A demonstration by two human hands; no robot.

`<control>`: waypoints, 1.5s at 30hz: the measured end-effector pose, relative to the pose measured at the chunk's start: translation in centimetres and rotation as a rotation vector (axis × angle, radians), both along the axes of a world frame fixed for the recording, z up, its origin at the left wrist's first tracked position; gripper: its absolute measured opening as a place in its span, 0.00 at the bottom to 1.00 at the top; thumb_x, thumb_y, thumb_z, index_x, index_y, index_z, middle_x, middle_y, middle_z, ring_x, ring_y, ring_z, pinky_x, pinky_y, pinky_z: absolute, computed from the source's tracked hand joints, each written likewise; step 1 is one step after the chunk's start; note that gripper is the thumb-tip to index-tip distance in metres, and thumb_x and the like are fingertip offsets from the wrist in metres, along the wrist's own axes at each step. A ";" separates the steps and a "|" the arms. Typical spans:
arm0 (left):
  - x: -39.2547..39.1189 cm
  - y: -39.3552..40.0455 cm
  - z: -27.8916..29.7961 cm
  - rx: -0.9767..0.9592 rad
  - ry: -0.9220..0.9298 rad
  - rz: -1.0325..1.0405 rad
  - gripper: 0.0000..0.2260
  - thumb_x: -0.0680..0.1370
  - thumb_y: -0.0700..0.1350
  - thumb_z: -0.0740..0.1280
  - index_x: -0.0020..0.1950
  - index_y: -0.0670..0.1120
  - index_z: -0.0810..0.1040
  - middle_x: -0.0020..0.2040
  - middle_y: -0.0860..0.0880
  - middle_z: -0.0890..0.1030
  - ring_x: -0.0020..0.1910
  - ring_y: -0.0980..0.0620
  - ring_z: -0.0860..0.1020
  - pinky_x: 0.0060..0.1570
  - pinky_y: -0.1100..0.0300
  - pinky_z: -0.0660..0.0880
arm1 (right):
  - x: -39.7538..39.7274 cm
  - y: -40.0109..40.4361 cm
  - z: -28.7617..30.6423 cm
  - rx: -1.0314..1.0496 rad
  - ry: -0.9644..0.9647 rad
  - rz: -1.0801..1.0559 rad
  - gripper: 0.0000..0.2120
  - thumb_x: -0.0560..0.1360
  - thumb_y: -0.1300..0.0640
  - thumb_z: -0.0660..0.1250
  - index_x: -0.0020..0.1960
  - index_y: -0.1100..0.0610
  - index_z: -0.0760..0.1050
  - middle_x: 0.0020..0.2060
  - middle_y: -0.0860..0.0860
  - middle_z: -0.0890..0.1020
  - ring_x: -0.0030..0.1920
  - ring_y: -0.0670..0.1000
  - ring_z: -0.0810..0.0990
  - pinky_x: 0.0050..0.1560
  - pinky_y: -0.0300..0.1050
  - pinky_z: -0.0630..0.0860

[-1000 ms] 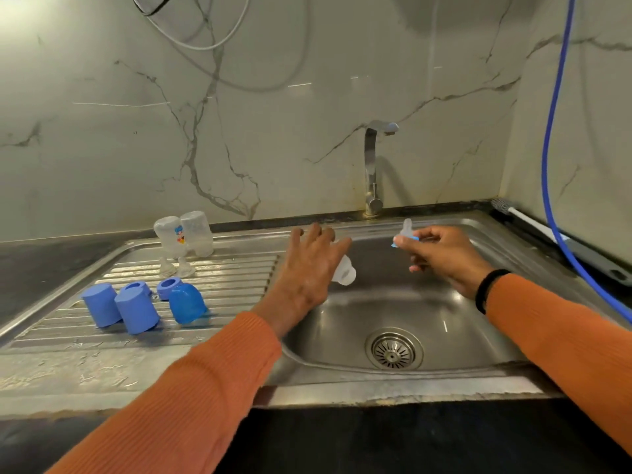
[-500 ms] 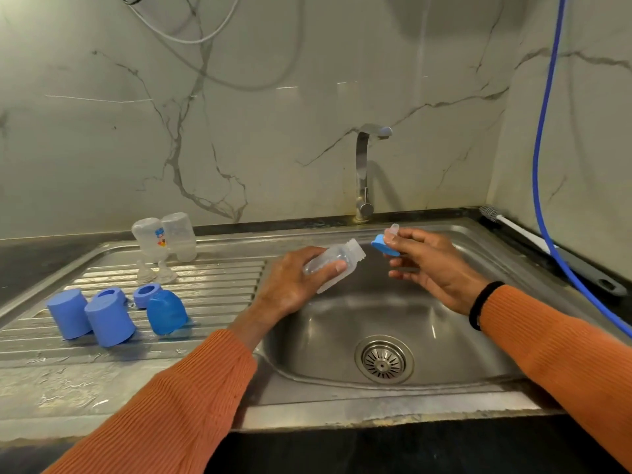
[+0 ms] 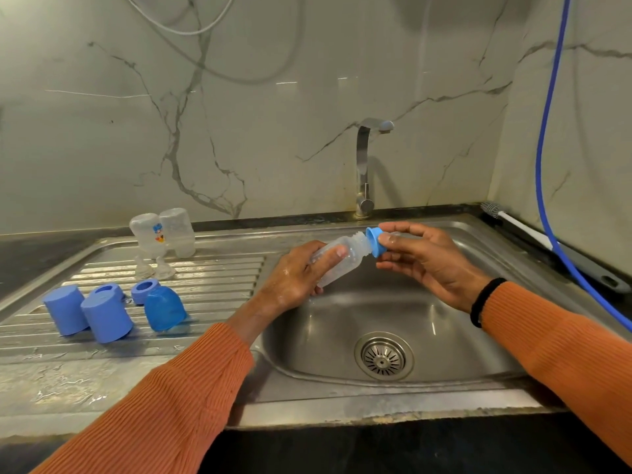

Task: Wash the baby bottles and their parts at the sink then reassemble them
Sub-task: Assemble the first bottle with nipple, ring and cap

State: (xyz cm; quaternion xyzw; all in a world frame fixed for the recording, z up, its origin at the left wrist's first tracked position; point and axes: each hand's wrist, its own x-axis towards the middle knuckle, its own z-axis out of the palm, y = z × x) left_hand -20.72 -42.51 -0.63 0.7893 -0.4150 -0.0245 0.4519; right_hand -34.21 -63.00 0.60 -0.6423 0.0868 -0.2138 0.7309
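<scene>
Up close, ribbed clear bottle (image 3: 345, 256), round blue collar (image 3: 374, 241)

Left grip (image 3: 294, 275): I hold the clear bottle (image 3: 342, 260), neck toward 2 o'clock.
Right grip (image 3: 424, 258): I pinch the blue collar (image 3: 374, 241) at its mouth.

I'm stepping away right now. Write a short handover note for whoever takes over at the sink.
Left hand grips a clear bottle over the basin, neck toward the right.
Right hand holds the blue collar at the bottle's neck, not visibly screwed on.
On the drainboard: two upturned bottles, two teats, two collars, three blue caps.
Left: screw this collar on, cap it, assemble the other two.
</scene>
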 end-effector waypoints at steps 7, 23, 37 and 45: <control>0.5 0.1 -0.4 0.069 -0.171 0.056 0.24 0.78 0.70 0.61 0.60 0.53 0.78 0.47 0.55 0.80 0.42 0.57 0.80 0.38 0.64 0.75 | -0.4 -0.2 0.2 -0.109 0.032 0.045 0.22 0.68 0.60 0.79 0.60 0.60 0.82 0.54 0.61 0.86 0.54 0.62 0.86 0.57 0.54 0.84; 0.3 0.3 -0.6 0.058 -0.262 0.002 0.26 0.75 0.67 0.68 0.67 0.55 0.75 0.54 0.58 0.77 0.49 0.65 0.75 0.44 0.71 0.71 | -0.4 -0.9 -0.1 -0.239 0.073 0.094 0.24 0.68 0.60 0.79 0.63 0.59 0.81 0.55 0.59 0.86 0.55 0.61 0.86 0.62 0.60 0.80; 0.4 0.3 -1.0 0.027 -0.367 0.002 0.27 0.73 0.67 0.72 0.67 0.57 0.75 0.59 0.56 0.78 0.55 0.59 0.76 0.50 0.67 0.73 | -0.6 -0.1 -0.2 -0.356 0.147 0.002 0.19 0.72 0.47 0.77 0.55 0.61 0.84 0.44 0.60 0.87 0.43 0.57 0.87 0.51 0.56 0.85; 0.0 0.4 -0.8 0.005 -0.413 -0.008 0.27 0.74 0.64 0.73 0.69 0.54 0.75 0.62 0.53 0.78 0.58 0.55 0.76 0.55 0.63 0.73 | -0.8 0.6 0.1 -0.464 0.228 -0.074 0.27 0.76 0.37 0.71 0.48 0.63 0.84 0.38 0.59 0.87 0.35 0.54 0.85 0.41 0.50 0.84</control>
